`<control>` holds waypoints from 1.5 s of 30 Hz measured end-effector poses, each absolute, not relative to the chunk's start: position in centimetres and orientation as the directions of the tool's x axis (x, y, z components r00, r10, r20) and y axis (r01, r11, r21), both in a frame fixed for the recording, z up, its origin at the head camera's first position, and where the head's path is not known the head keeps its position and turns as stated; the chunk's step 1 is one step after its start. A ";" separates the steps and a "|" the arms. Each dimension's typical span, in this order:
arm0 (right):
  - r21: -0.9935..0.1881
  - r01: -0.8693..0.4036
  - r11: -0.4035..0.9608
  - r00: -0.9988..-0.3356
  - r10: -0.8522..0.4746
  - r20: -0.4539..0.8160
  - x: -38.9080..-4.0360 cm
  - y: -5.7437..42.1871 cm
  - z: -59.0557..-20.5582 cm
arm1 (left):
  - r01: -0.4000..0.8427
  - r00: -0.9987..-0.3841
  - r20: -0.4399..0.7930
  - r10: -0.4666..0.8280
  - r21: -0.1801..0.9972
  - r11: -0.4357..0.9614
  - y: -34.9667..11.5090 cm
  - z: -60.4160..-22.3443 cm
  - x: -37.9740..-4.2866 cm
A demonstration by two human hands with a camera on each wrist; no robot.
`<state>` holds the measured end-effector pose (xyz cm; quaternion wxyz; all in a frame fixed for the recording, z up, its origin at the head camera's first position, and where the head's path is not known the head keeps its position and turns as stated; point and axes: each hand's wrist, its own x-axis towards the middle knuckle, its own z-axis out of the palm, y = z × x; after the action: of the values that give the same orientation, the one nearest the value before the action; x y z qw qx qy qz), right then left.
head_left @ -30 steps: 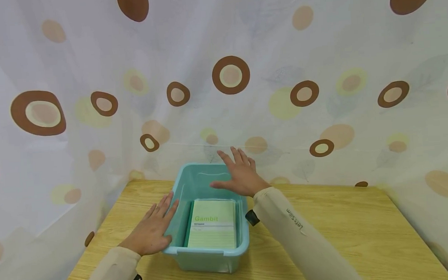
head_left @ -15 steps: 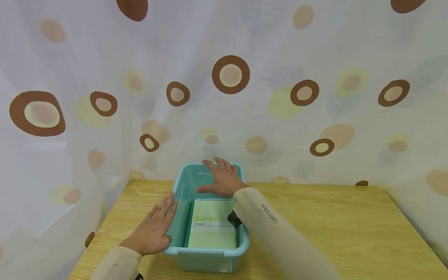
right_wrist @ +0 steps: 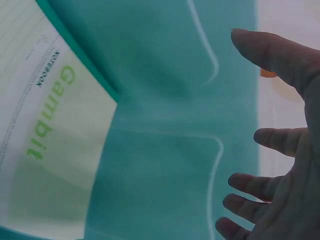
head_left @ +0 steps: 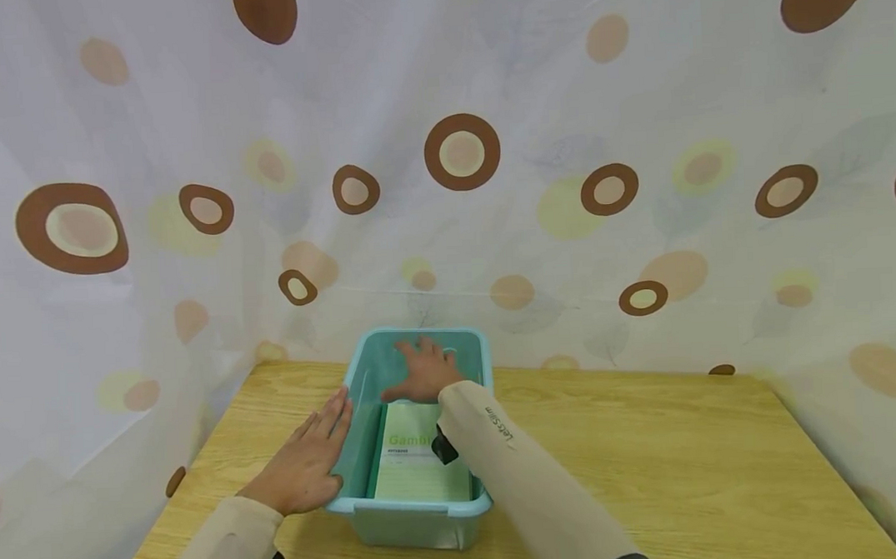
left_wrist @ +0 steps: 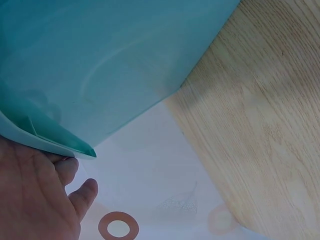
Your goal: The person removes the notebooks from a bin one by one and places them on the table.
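Observation:
A light-blue plastic bin [head_left: 409, 512] stands on the wooden table, with a pale green notebook [head_left: 407, 473] lying inside it toward the near end. "Gambit" is printed on the notebook's cover [right_wrist: 55, 130]. My left hand [head_left: 306, 465] rests on the bin's left rim, fingers straight; the left wrist view has this hand [left_wrist: 35, 190] right under the rim. Over the far half of the bin reaches my right hand [head_left: 422, 374], fingers spread and holding nothing. In the right wrist view that hand [right_wrist: 285, 165] is apart from the notebook. My right sleeve hides the notebook's right side.
The wooden table [head_left: 651, 462] extends to the right of the bin. A white curtain [head_left: 546, 125] with brown and yellow spots hangs behind and on both sides. Black bands show at both sleeves.
My right hand has moved left and down, from above the bin's right rim into the space over its far half. The left hand, bin and notebook stay in place.

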<state>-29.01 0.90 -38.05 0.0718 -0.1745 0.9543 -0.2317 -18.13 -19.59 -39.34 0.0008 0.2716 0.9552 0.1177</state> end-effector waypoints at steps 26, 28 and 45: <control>-0.388 -0.141 0.911 -0.955 -0.228 -0.188 -30.7 -2.1 -46.9 | 0.518 -0.855 0.083 0.512 0.180 0.836 -19.7 -39.7 -17.8; -0.369 -0.139 0.919 -0.951 -0.228 -0.210 -30.7 -2.2 -47.1 | 0.519 -0.854 0.083 0.513 0.185 0.834 -19.6 -39.7 -17.8; -0.286 -0.123 0.950 -0.939 -0.205 -0.276 -30.9 -2.8 -47.5 | 0.527 -0.849 0.077 0.523 0.200 0.826 -19.8 -39.4 -18.1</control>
<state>-30.91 -2.76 -47.47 0.1528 -0.0840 0.9756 -0.1333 -18.12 -19.76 -39.44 -0.0094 0.2748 0.9555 0.1073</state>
